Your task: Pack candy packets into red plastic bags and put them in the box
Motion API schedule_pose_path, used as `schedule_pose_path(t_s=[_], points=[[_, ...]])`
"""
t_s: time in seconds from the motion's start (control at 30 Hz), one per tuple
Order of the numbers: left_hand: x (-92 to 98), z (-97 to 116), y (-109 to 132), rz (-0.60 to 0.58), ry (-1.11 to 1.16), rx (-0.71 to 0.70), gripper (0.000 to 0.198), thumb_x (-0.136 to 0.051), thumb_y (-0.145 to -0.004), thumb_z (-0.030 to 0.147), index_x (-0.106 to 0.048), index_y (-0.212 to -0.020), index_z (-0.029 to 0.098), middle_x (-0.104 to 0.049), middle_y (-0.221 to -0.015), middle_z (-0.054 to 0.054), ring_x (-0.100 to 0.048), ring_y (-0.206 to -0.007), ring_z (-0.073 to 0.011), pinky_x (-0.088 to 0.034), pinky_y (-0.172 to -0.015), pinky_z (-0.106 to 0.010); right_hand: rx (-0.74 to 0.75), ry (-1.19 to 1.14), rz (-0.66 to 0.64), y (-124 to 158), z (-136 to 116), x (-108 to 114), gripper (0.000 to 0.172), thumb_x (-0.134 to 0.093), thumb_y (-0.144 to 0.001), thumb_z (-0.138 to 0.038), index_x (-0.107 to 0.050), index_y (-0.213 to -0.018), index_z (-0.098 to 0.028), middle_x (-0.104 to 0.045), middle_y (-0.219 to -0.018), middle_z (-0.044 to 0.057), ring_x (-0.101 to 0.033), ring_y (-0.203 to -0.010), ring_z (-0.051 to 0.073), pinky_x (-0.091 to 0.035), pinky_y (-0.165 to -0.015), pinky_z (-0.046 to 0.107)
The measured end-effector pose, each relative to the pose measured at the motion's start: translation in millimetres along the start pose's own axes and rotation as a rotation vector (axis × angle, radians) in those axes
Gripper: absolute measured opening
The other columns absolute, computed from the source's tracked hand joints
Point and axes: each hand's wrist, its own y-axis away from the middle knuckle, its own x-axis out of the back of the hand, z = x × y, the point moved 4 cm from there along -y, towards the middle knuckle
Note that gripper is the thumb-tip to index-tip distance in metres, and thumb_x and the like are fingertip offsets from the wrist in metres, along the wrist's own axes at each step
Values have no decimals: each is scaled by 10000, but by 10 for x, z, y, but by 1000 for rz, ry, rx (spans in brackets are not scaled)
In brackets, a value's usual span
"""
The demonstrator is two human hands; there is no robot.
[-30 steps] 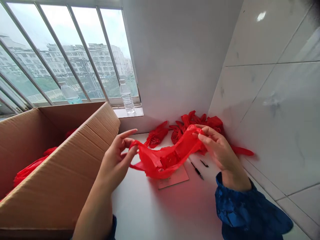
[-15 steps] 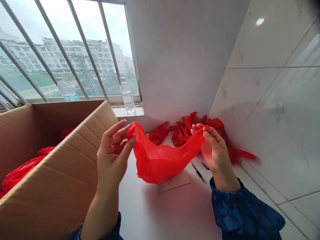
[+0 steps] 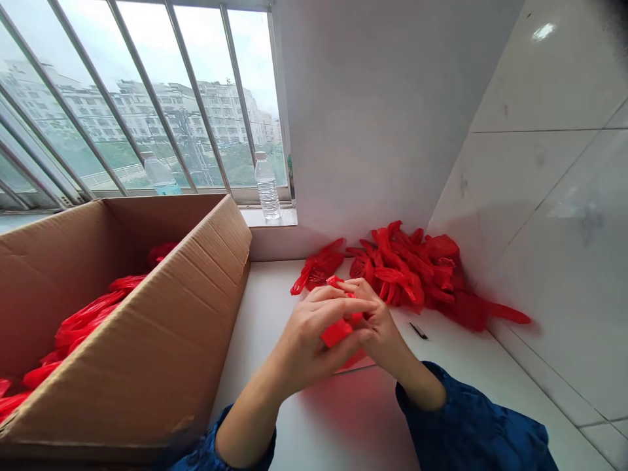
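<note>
Both of my hands meet over the middle of the white counter (image 3: 275, 294), closed together round a bunched red plastic bag (image 3: 335, 331). My left hand (image 3: 314, 333) wraps over the bag from the left. My right hand (image 3: 375, 324) presses it from the right, fingers curled. Only small bits of the bag show between the fingers. A pile of knotted red bags (image 3: 407, 268) lies just behind the hands in the corner.
A big open cardboard box (image 3: 161, 327) with red bags (image 3: 88, 314) inside stands on the left. Two water bottles, one (image 3: 267, 186) near the wall and one (image 3: 159, 175) behind the box, stand on the window sill. A small dark item (image 3: 418, 330) lies on the counter. Tiled wall on the right.
The bag was stretched wide between my two raised hands. Now the hands have come together lower over the counter and the bag is squeezed into a small bundle.
</note>
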Motion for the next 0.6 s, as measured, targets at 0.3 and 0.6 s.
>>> schedule_pose_path(t_s=[0.3, 0.6], points=[[-160, -453, 46, 142, 61, 350, 714, -757, -843, 355, -386, -1447, 269, -626, -1269, -98, -591, -1201, -255, -469, -1029, -429, -230, -258, 185, -33, 128, 200, 349, -568, -961, -517, -712, -1089, -225, -533, -633, -24, -476, -548, 129, -426, -516, 257], [-290, -634, 72, -126, 407, 571, 308, -508, -983, 449, -623, -936, 168, -662, -860, -35, -582, -772, -157, -440, -712, -268, -271, -388, 279, -105, 287, 295, 288, -624, -932, -486, -658, -1103, -256, -695, -872, 12, -556, -608, 111, -453, -530, 217]])
